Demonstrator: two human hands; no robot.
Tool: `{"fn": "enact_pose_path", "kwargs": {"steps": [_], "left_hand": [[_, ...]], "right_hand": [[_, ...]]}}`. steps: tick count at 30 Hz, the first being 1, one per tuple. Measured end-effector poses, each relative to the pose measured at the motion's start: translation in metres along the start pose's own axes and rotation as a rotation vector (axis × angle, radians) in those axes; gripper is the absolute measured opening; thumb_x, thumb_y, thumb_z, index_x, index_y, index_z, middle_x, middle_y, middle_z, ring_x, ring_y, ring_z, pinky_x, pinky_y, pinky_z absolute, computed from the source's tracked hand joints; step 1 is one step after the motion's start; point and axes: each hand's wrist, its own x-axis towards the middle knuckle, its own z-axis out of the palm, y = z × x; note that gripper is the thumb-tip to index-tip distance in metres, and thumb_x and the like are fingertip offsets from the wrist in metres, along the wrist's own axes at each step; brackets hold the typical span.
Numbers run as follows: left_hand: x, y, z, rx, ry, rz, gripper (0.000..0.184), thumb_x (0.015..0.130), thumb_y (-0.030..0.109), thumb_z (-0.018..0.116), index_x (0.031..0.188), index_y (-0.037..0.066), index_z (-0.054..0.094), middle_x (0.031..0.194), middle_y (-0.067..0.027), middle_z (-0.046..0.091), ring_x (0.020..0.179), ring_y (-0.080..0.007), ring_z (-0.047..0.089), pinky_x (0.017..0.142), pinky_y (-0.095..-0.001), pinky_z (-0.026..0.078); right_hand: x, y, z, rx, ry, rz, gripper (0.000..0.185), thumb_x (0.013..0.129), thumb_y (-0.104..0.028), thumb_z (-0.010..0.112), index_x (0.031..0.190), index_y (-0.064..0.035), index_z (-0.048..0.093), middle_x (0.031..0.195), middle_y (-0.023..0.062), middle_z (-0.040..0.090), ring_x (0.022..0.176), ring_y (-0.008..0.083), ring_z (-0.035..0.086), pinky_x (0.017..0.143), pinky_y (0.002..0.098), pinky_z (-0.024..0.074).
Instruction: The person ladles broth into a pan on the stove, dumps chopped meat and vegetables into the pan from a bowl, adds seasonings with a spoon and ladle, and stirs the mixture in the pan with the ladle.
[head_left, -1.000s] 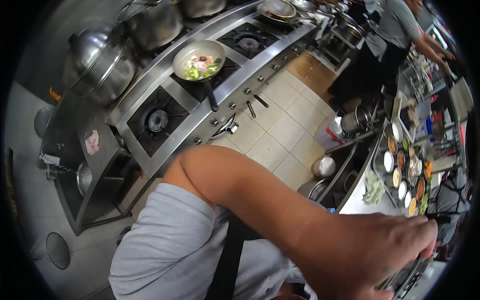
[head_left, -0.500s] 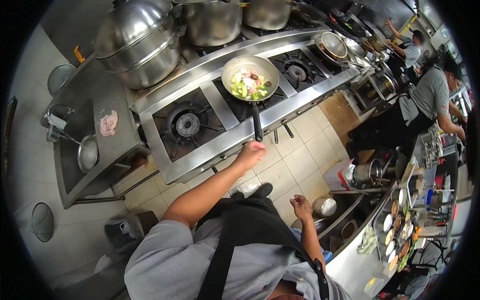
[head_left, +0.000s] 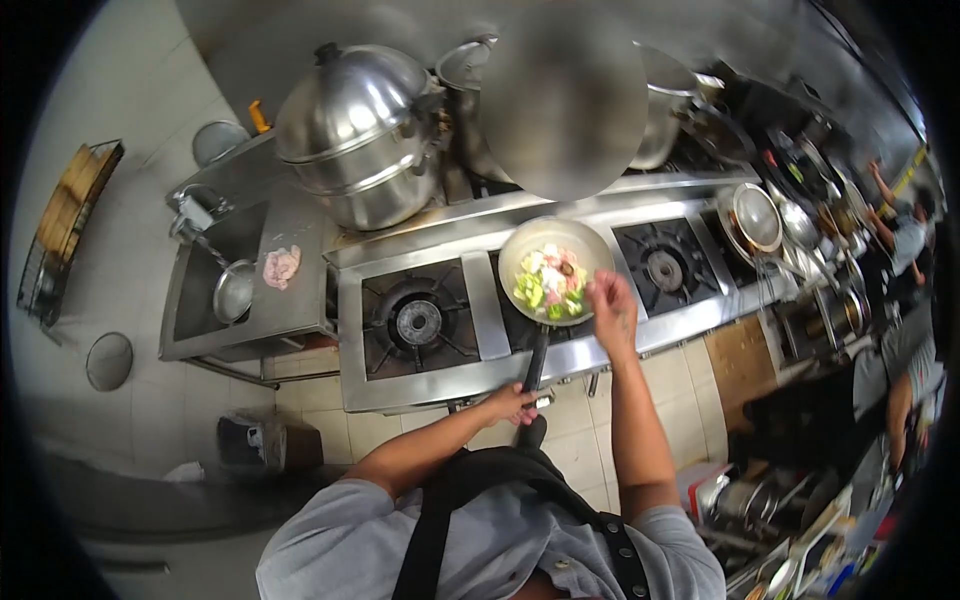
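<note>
My left hand (head_left: 510, 402) grips the black handle (head_left: 539, 358) of the round, pale-lined frying pan (head_left: 519, 243) on the stainless-steel stove (head_left: 484, 305). Chopped green, white and pink food (head_left: 550, 282) lies in the pan. My right hand (head_left: 612, 302) hovers at its right rim, fingers bunched; whether they pinch anything, I cannot tell.

The left hand (head_left: 512, 404) curls closed, right hand (head_left: 612, 303) farther forward.

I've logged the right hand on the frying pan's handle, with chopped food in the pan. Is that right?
Wrong hand: the head view shows the left hand on the handle, with chopped food in the frying pan. The right hand is near the pan's rim.
</note>
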Motion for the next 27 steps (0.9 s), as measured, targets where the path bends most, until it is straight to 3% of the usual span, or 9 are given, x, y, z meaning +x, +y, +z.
{"fn": "enact_pose_path", "kwargs": {"steps": [5,6,7,11,14,19,21,24,27], "left_hand": [[-0.005,-0.006,-0.009,0.019,0.027,0.002,0.036,0.091,0.04,0.053,0.107,0.008,0.051,0.086,-0.0051,0.068,0.065,-0.0128,0.063,0.055,-0.0294,0.043],[-0.009,-0.008,-0.011,0.026,0.013,-0.02,0.037,0.089,0.039,0.055,0.112,0.01,0.052,0.094,-0.0045,0.067,0.08,-0.0133,0.063,0.063,-0.0303,0.045],[-0.013,-0.011,-0.012,0.001,0.068,-0.016,0.038,0.088,0.039,0.056,0.113,0.01,0.053,0.095,-0.0043,0.067,0.08,-0.0128,0.062,0.063,-0.0303,0.045],[-0.038,-0.039,-0.025,-0.132,0.341,0.048,0.035,0.086,0.034,0.058,0.113,0.012,0.054,0.095,-0.0036,0.065,0.078,-0.0115,0.06,0.06,-0.0291,0.046],[-0.068,-0.075,-0.037,-0.346,0.574,0.018,0.029,0.084,0.025,0.056,0.11,0.011,0.057,0.093,-0.0046,0.064,0.075,-0.0128,0.061,0.058,-0.0284,0.047],[-0.121,-0.119,-0.029,-0.539,0.815,-0.127,0.029,0.087,0.025,0.053,0.111,0.009,0.055,0.095,-0.0079,0.065,0.074,-0.0168,0.063,0.055,-0.0305,0.048],[-0.134,-0.131,-0.024,-0.578,0.838,-0.15,0.028,0.088,0.023,0.051,0.112,0.008,0.054,0.096,-0.0087,0.065,0.076,-0.0185,0.064,0.058,-0.0322,0.049],[-0.138,-0.143,-0.026,-0.639,0.847,-0.122,0.027,0.089,0.022,0.049,0.112,0.008,0.054,0.097,-0.0091,0.065,0.078,-0.0203,0.064,0.063,-0.0354,0.05],[-0.136,-0.15,-0.034,-0.626,0.824,-0.121,0.026,0.09,0.022,0.047,0.111,0.008,0.054,0.097,-0.0095,0.065,0.078,-0.0206,0.064,0.065,-0.0367,0.05]], "right_hand": [[0.166,-0.093,0.06,-0.183,-0.027,-0.458,0.031,0.079,-0.022,0.069,0.103,-0.005,0.057,0.08,0.0068,0.06,0.072,0.0189,0.058,0.069,0.0322,0.0472],[0.204,-0.088,0.077,-0.265,0.003,-0.531,0.035,0.078,-0.027,0.07,0.103,-0.0065,0.057,0.084,0.0084,0.059,0.078,0.0216,0.058,0.072,0.034,0.0467],[0.223,-0.105,0.089,-0.389,0.03,-0.571,0.041,0.077,-0.033,0.07,0.106,-0.0075,0.057,0.094,0.012,0.06,0.087,0.0264,0.059,0.077,0.0374,0.0467],[0.301,-0.127,0.142,-0.828,-0.072,-0.413,0.058,0.077,-0.04,0.066,0.119,-0.005,0.047,0.118,0.0233,0.053,0.107,0.0401,0.054,0.089,0.046,0.0449],[0.341,-0.12,0.175,-1.011,-0.152,-0.329,0.057,0.075,-0.035,0.064,0.117,-0.0014,0.046,0.116,0.0275,0.053,0.107,0.041,0.055,0.091,0.0459,0.0445],[0.39,-0.079,0.212,-0.896,-0.299,-0.459,0.038,0.076,-0.032,0.057,0.095,0.0007,0.061,0.111,0.0266,0.058,0.109,0.0389,0.055,0.093,0.0453,0.0422],[0.435,-0.051,0.236,-0.847,-0.234,-0.304,0.039,0.079,-0.035,0.052,0.087,0.0006,0.065,0.103,0.0281,0.059,0.107,0.0381,0.056,0.091,0.0449,0.0423],[0.451,-0.058,0.221,-0.802,-0.313,-0.355,0.054,0.084,-0.042,0.049,0.103,0.0067,0.061,0.109,0.0301,0.058,0.112,0.0382,0.053,0.092,0.0436,0.0408],[0.383,-0.104,0.194,-0.635,-0.251,-0.09,0.053,0.084,-0.04,0.047,0.095,0.0096,0.062,0.099,0.032,0.059,0.102,0.038,0.059,0.087,0.0438,0.0438]]}}
